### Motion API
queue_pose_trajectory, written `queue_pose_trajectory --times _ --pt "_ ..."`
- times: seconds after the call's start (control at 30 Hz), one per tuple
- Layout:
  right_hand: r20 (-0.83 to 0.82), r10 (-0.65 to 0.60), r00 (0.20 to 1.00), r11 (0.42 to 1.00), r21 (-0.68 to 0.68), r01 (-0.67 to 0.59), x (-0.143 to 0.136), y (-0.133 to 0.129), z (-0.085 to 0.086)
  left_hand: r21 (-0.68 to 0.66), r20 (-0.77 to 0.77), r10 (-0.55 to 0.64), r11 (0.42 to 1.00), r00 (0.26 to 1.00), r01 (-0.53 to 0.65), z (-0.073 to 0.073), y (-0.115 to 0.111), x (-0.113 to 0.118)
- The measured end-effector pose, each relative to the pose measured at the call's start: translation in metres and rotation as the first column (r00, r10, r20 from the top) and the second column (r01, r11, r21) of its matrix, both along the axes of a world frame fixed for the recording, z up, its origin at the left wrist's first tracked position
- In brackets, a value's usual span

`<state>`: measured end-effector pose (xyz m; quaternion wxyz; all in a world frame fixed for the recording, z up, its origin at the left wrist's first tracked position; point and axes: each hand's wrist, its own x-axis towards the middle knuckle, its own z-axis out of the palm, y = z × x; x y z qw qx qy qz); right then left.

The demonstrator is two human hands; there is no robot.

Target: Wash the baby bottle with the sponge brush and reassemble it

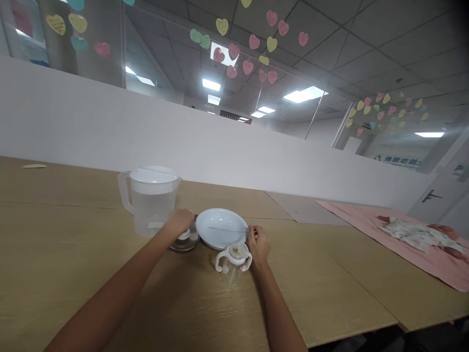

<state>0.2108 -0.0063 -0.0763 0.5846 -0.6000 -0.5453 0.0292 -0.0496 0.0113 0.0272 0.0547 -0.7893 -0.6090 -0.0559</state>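
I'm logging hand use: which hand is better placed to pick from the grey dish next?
Probably the left hand: it is at the grey dish, its grip blurred. The right hand is right of the white bowl, seemingly holding a thin rod.

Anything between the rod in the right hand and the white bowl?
Nothing visible. The rod reaches from the right hand over the white bowl; contact is unclear. The two-handled cup stands on the near side, off the rod's line.

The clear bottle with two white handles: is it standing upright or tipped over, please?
Upright. The clear bottle stands on the brown table, with its mouth end upward, base down.
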Motion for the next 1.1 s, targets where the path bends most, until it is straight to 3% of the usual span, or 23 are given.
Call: queue_pose_trajectory --times 0.17,0.3,0.4,0.5,0.63,0.8,0.97,1.1 --pt "0.134 -0.051 0.990 0.995 0.088 0.039 0.001 -0.001 0.005 0.076 -0.003 -0.024 0.997 1.000 0.024 0.027 -0.018 0.005" --pt "0.274 -0.052 0.960 0.980 0.199 -0.004 -0.004 -0.004 0.013 0.150 0.042 -0.206 0.969 0.978 0.198 0.036 -0.038 0.035" --pt "0.352 -0.043 0.935 0.961 0.270 -0.057 -0.008 -0.006 0.017 0.210 0.100 -0.373 0.914 0.923 0.346 0.031 -0.046 0.062" --pt "0.400 -0.022 0.916 0.941 0.318 -0.116 -0.010 -0.007 0.019 0.249 0.109 -0.465 0.868 0.878 0.429 0.020 -0.044 0.077" --pt "0.453 -0.043 0.890 0.917 0.371 -0.144 -0.011 -0.004 0.017 0.300 0.049 -0.486 0.840 0.872 0.452 0.008 -0.037 0.082" --pt "0.547 -0.071 0.834 0.860 0.457 -0.227 -0.011 -0.001 0.015 0.271 -0.038 -0.495 0.831 0.868 0.486 0.006 -0.044 0.088" --pt "0.500 -0.111 0.859 0.840 0.509 -0.187 -0.011 -0.004 0.015 0.223 -0.085 -0.507 0.829 0.857 0.513 0.009 -0.057 0.097" --pt "0.449 -0.109 0.887 0.828 0.534 -0.169 -0.012 -0.005 0.014 0.247 -0.136 -0.571 0.772 0.810 0.586 0.010 -0.056 0.095"
